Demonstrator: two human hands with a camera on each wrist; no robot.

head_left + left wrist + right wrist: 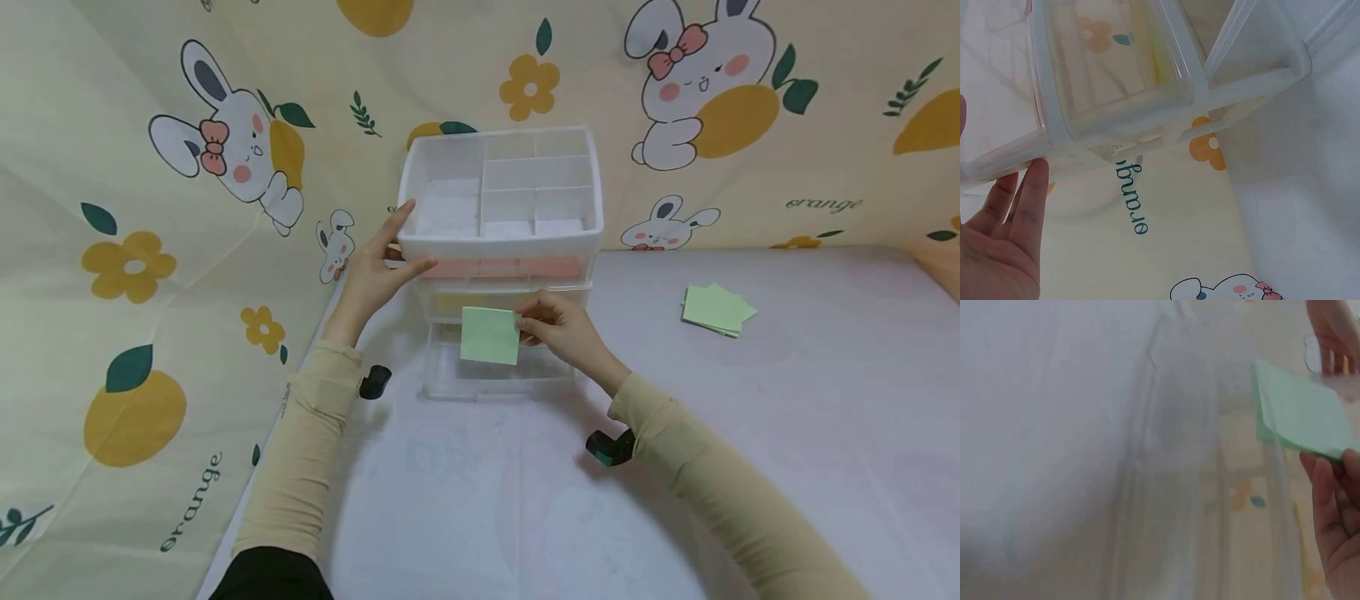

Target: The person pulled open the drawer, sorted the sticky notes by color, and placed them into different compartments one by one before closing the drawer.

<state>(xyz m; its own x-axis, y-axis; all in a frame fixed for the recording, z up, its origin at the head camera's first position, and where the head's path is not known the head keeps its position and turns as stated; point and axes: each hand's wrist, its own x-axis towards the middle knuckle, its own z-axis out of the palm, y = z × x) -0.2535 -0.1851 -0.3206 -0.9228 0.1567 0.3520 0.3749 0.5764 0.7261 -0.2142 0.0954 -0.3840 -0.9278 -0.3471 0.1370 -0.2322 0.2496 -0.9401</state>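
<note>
A white plastic drawer organizer point(501, 247) with a divided top tray stands against the patterned backdrop. Its clear lowest drawer point(450, 375) is pulled out toward me. My left hand point(375, 275) rests on the organizer's left front corner, thumb in front and fingers along the side. In the left wrist view, straight fingers point(1036, 194) touch the side wall. Over the pulled-out drawer, my right hand point(558, 329) pinches light green sticky notes point(489, 336) by the right edge. More than one layer of the green paper point(1304, 412) shows in the right wrist view.
A small stack of green sticky notes point(716, 310), its sheets slightly fanned, lies on the white table surface point(465, 500) to the right. The upper drawers hold pink point(510, 267) and yellow point(465, 301) contents. Behind rises a backdrop with rabbits and oranges.
</note>
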